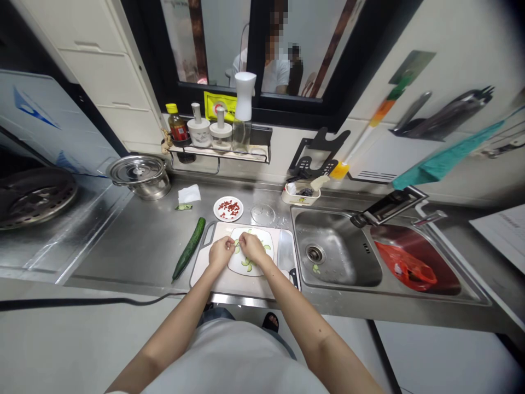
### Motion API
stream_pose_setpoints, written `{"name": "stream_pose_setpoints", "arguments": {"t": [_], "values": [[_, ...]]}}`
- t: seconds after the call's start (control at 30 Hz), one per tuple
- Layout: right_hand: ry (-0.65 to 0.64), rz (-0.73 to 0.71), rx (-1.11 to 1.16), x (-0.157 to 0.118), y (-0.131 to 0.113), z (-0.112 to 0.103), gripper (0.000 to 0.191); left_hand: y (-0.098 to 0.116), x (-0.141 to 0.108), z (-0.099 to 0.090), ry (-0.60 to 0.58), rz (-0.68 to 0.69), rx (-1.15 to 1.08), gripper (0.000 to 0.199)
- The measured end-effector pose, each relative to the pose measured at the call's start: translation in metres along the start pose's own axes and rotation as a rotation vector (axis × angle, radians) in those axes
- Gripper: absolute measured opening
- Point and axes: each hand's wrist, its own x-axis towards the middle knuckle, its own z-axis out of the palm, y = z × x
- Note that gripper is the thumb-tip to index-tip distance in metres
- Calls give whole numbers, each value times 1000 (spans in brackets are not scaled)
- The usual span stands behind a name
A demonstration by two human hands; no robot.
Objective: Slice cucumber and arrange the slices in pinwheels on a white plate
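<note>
A white plate with several thin green cucumber slices lies on the light cutting board. My left hand is over its left rim, thumb and fingers pinched together. Close beside it, my right hand reaches over the upper middle of the plate, its fingertips also pinched. Green slices show between the two hands; whether either pinch holds one is too small to tell. A kitchen knife rests along the board's right side, blade away from me. Left of the board lies a whole cucumber.
Behind the board stands a small plate of red pieces beside a clear round lid or dish. A lidded steel pot is at back left. To the right is the sink, with a red bag in its far basin.
</note>
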Motion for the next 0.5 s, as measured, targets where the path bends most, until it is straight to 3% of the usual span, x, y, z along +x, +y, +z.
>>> {"name": "stream_pose_setpoints", "arguments": {"t": [0.5], "values": [[-54,-14,-147,5,0,9,24,2,1,4,-37,150,280,19]]}}
